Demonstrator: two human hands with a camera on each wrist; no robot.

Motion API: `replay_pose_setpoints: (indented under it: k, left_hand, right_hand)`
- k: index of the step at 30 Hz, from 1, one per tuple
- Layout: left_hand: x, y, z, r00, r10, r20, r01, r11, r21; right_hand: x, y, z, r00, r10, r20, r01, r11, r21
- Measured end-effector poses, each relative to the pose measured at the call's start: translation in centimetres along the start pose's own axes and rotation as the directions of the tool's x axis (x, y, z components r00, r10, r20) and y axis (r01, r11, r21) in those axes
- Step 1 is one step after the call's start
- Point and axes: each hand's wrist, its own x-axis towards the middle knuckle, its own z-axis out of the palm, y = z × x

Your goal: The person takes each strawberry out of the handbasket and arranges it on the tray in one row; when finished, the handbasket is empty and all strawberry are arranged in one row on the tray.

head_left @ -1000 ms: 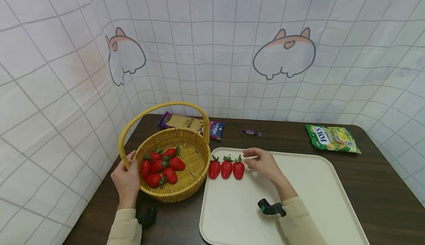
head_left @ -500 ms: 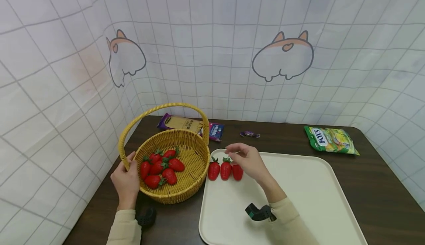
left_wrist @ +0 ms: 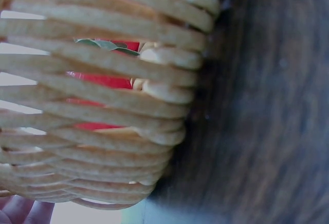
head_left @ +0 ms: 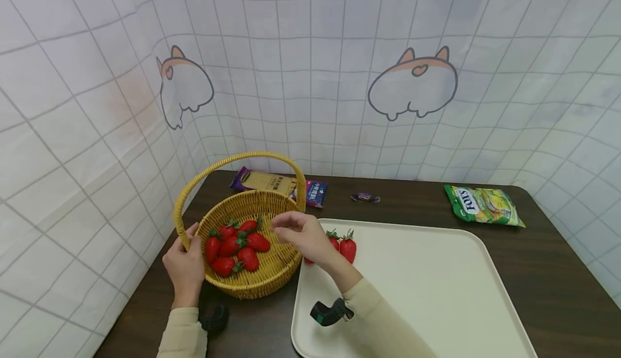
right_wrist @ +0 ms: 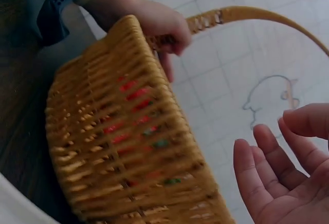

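My left hand [head_left: 186, 266] grips the yellow wicker basket [head_left: 254, 290] at its left side, where the tall handle [head_left: 242, 156] meets the rim. Several red strawberries [head_left: 248, 259] with green leaves lie in the left half of the basket. Over its right rim hovers my right hand [head_left: 310, 242], fingers loosely bent and holding nothing; the right wrist view shows the bare palm [right_wrist: 288, 198]. Beneath that forearm, strawberries [head_left: 347, 249] stand in a row on the cream tray [head_left: 412, 288], the leftmost mostly hidden. Basket weave [left_wrist: 103, 116] fills much of the left wrist view.
Behind the basket lies a purple snack packet [head_left: 271, 181]. A small purple wrapped candy [head_left: 365, 197] sits beyond the tray, and a green candy bag [head_left: 482, 205] is at the back right. A white grid-patterned curtain [head_left: 320, 77] encloses the dark wooden table [head_left: 412, 196].
My right hand has moved left from beside the strawberry row, across it, to over the basket's right rim. The left hand keeps its grip, and the basket has stayed in place.
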Motion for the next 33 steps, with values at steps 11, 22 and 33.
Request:
replay_pose_setpoints:
  k: [11, 22, 33]
  left_hand:
    - [0.6, 0.3, -0.1, 1.000, 0.010, -0.023, -0.010, 1.000, -0.017]
    - [-0.2, -0.1, 0.2, 1.000, 0.008, -0.009, -0.008, 1.000, -0.019]
    - [-0.1, 0.1, 0.1, 1.000, -0.011, 0.013, 0.012, 1.000, -0.008]
  right_hand:
    - [3.4, 0.7, 3.7, 0.988, 0.034, 0.151, -0.018, 0.994, -0.106]
    - [4.6, 2.2, 4.2, 0.955, 0.146, 0.260, -0.095, 0.976, -0.196]
    - [5.7, 2.8, 4.7, 0.952, 0.153, 0.267, -0.046, 0.929, -0.367]
